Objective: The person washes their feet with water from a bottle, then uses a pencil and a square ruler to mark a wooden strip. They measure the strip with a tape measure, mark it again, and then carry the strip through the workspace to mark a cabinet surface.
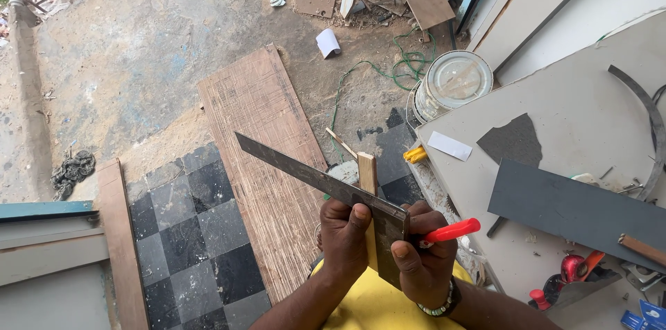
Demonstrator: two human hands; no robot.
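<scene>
A narrow wooden strip (367, 176) is held upright in front of the body, and a metal try square (326, 181) is laid against its face. The long blade of the square runs up and to the left over the floor, while its wider part covers the strip's lower length near the hands. The left hand (345, 231) is closed around strip and square together, with the thumb pressed flat on the metal. The right hand (420, 255) is closed on a red-handled marking tool (451, 231), whose handle projects to the right; the tip is hidden behind the fingers and the square, so it cannot be told whether it touches the wood. A beaded bracelet (439, 306) is worn on the right wrist.

The step in hand is judged to be the squaring of a line across the strip. The next move calls for the square to be kept firmly seated against the strip's edge and the tip to be drawn along the blade without slipping.

A grooved brown board (260, 157) lies on the floor beyond the hands, beside black and grey chequered tiles (187, 240). A white bucket (452, 82) stands farther off, at the far corner of a pale workbench (590, 108) on the right, on which a dark grey panel (569, 205) rests.
</scene>
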